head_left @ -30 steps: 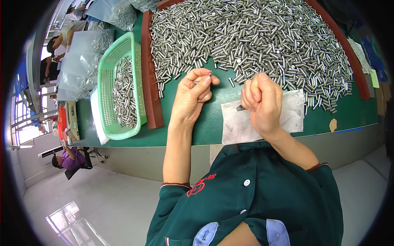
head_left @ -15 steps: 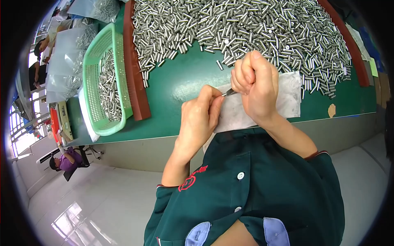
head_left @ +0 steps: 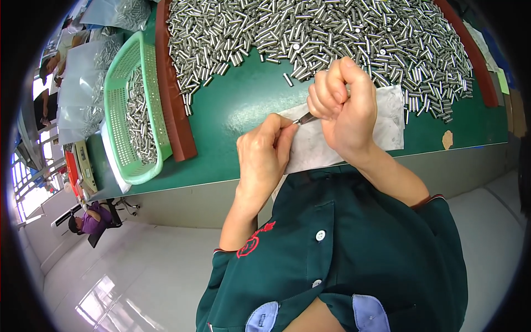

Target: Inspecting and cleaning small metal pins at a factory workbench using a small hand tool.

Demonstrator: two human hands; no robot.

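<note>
Over the front of the green table (head_left: 221, 119), my left hand (head_left: 260, 155) pinches a small metal pin (head_left: 296, 121) between thumb and fingertips, most of it hidden by them. My right hand (head_left: 351, 113) is closed in a fist around a slim dark tool with a tapered metal tip (head_left: 307, 117). That tip meets or nearly meets the pin; the tool's handle is hidden in the fist. Beneath both hands lies a smudged white cloth (head_left: 390, 124). A single loose metal pin (head_left: 288, 79) rests just beyond my fingers.
A wide heap of metal pins (head_left: 238, 25) covers the far table between two red-brown rails (head_left: 177, 110). To the left stands a green plastic basket (head_left: 110, 119) part-filled with pins, beside clear bags (head_left: 83, 88) of more. A person in purple (head_left: 94, 219) sits farther off.
The view has shifted slightly. A bit more of the tool shows between my hands, which stay close together. My left hand still pinches the pin.
</note>
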